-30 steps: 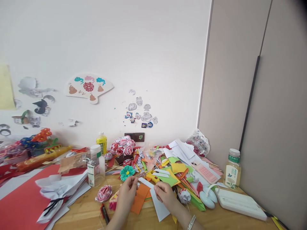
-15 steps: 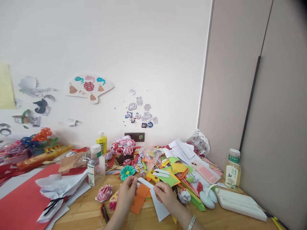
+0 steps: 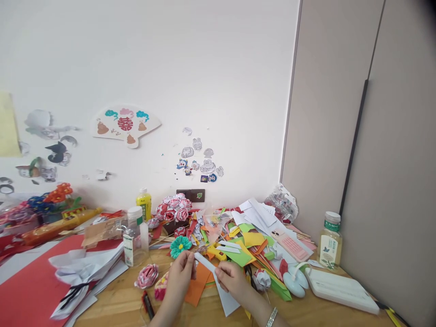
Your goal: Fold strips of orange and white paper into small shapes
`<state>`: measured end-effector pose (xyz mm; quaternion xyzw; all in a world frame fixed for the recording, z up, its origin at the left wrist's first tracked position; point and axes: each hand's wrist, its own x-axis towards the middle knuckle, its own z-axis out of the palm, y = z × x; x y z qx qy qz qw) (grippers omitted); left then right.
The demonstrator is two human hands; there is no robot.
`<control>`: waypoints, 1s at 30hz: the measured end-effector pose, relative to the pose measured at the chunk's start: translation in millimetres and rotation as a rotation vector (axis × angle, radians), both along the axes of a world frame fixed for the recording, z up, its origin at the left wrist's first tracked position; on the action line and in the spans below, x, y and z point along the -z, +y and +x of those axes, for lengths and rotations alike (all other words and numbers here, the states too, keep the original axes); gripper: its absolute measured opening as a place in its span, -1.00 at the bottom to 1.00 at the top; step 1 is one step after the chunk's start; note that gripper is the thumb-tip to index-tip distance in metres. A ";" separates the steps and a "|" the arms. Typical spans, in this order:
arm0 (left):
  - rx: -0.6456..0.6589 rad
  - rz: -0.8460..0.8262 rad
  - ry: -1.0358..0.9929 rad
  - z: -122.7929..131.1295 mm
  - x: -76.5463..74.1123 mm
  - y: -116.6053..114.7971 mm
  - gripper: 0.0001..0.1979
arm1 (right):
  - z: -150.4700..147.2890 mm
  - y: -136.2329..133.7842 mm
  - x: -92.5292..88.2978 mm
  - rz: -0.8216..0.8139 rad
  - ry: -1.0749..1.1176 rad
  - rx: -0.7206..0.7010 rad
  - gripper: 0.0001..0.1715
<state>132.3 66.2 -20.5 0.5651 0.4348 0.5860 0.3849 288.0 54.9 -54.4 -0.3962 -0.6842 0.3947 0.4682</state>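
My left hand (image 3: 179,278) and my right hand (image 3: 232,281) are low in the middle of the view, both pinching a narrow white paper strip (image 3: 205,262) that runs between them. The left fingers grip its upper end and the right fingers its lower end. Under the hands lie an orange sheet (image 3: 197,282) and a white sheet (image 3: 227,300) on the wooden table (image 3: 119,304). A teal paper flower (image 3: 180,245) sits just beyond my left hand. A bracelet shows on my right wrist.
A heap of coloured paper scraps (image 3: 245,247) fills the table's middle. A clear bottle (image 3: 134,236), a yellow bottle (image 3: 144,204) and a pink rose bouquet (image 3: 173,209) stand behind. Red paper (image 3: 30,286) lies left; a white box (image 3: 340,287) and jar (image 3: 329,239) right.
The white strip has lifted and now stretches between both hands; my right hand has shifted slightly left and up toward the left hand.
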 end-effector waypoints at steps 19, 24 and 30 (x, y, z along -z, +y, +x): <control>0.093 -0.072 -0.012 5.2 2.8 1.9 -0.64 | -0.6 -3.6 -0.2 -0.027 -0.054 -0.107 -0.60; 0.259 -0.124 0.045 11.7 4.4 -2.8 -0.64 | -0.7 -2.4 1.0 -0.028 -0.012 -0.119 -0.61; 0.208 -0.065 0.065 10.5 4.4 -5.2 -0.63 | -1.4 -0.4 5.1 -0.034 0.002 -0.139 -0.63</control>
